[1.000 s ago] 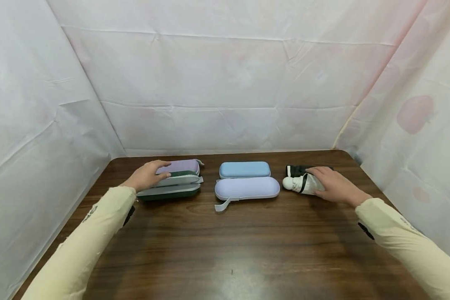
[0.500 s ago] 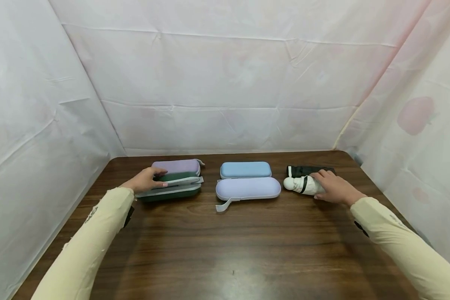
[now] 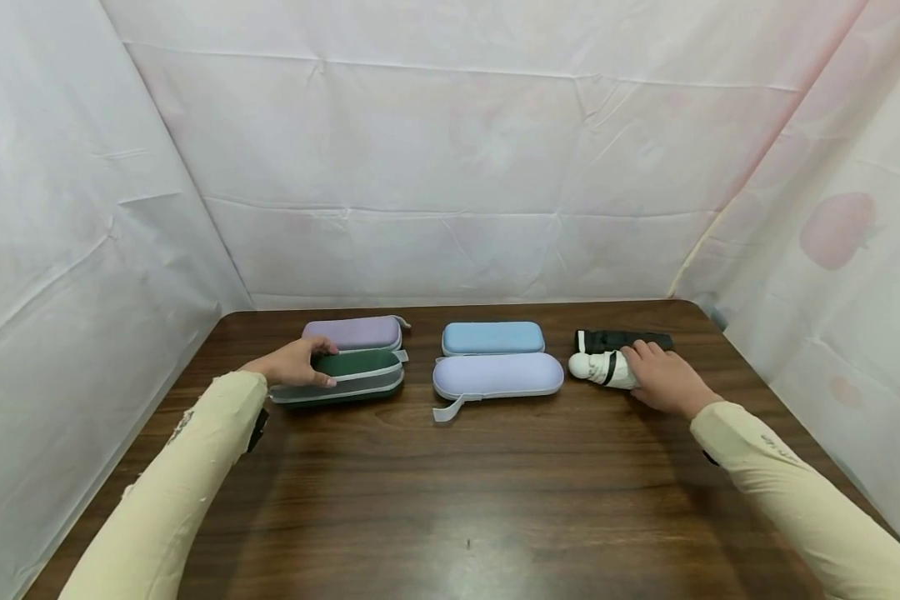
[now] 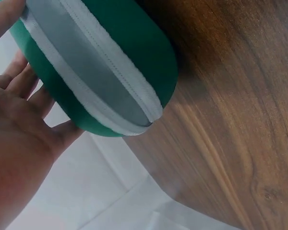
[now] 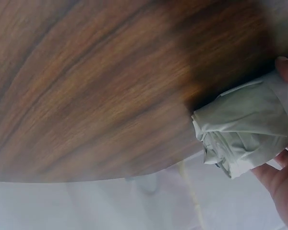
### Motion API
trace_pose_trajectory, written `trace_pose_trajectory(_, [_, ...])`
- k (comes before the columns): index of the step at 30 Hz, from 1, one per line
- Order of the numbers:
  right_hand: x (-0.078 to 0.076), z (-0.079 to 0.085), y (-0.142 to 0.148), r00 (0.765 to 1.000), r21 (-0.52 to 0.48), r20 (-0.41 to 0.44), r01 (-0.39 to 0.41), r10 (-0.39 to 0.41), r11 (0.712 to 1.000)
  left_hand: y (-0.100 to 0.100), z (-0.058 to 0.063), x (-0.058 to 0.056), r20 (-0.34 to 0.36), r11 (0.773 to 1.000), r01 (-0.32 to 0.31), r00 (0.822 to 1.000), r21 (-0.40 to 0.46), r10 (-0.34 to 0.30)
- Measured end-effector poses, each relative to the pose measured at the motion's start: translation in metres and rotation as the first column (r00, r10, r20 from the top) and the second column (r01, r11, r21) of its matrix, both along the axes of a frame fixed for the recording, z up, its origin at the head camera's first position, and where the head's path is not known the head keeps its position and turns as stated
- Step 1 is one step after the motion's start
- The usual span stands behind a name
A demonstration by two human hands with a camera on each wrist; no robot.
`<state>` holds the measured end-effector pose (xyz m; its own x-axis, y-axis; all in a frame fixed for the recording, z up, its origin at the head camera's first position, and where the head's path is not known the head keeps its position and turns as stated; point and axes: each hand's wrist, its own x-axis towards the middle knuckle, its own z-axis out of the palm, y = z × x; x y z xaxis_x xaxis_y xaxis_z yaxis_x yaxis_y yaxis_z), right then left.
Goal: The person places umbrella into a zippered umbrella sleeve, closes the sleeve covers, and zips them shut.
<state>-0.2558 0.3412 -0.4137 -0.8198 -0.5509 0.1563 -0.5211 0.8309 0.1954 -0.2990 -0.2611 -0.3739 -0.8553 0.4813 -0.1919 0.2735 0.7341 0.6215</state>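
Note:
In the head view, my left hand (image 3: 292,365) holds the lid of a dark green zippered hard case (image 3: 360,362) at its left end. The left wrist view shows the thumb in front and the fingers behind the lid of this green case (image 4: 144,52). Its lid stands slightly apart from the base, with grey lining between. My right hand (image 3: 669,379) grips the right end of a white folded umbrella (image 3: 607,369) lying on the table. Seen from the right wrist, thumb and fingers lie on either side of the gathered umbrella fabric (image 5: 249,124).
A purple case (image 3: 354,333) lies behind the green one. Mid-table, a light blue case (image 3: 493,337) sits behind a lavender case (image 3: 498,375) with a strap. Behind the white umbrella lies a black folded umbrella (image 3: 622,341). White sheeting (image 3: 450,183) surrounds the brown table (image 3: 450,483).
My left hand has taken hold of the green case's lid, which has tipped down and forward, showing more of its top. My right hand has settled onto the white umbrella and gripped it.

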Motion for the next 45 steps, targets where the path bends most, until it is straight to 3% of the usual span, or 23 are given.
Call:
trace_pose_trajectory(8, [-0.002, -0.004, -0.001, 0.999, -0.017, -0.035, -0.024, 0.023, 1.0, -0.003, 0.001, 0.003, 0.001, 1.0, 0.017, 1.0, 0.021, -0.017])
trace_pose_trajectory(17, [-0.004, -0.004, 0.0, 1.0, -0.02, 0.018, 0.011, -0.01, 1.0, 0.003, 0.021, 0.013, -0.028, 0.999, 0.016, 0.999, -0.032, -0.017])
trace_pose_trajectory(29, [-0.005, -0.009, 0.001, 1.0, -0.026, 0.023, 0.017, -0.016, 1.0, 0.015, 0.036, 0.019, -0.084, 0.997, 0.054, 0.995, -0.051, -0.058])
trace_pose_trajectory(37, [-0.007, -0.007, -0.001, 1.0, -0.023, 0.008, 0.007, -0.006, 1.0, 0.021, 0.059, 0.022, -0.092, 0.999, 0.029, 0.995, -0.015, -0.031])
trace_pose_trajectory(45, [-0.006, -0.005, -0.002, 0.999, -0.018, 0.029, 0.021, -0.02, 1.0, 0.04, 0.08, 0.025, -0.101, 0.998, 0.065, 0.993, -0.001, -0.064])
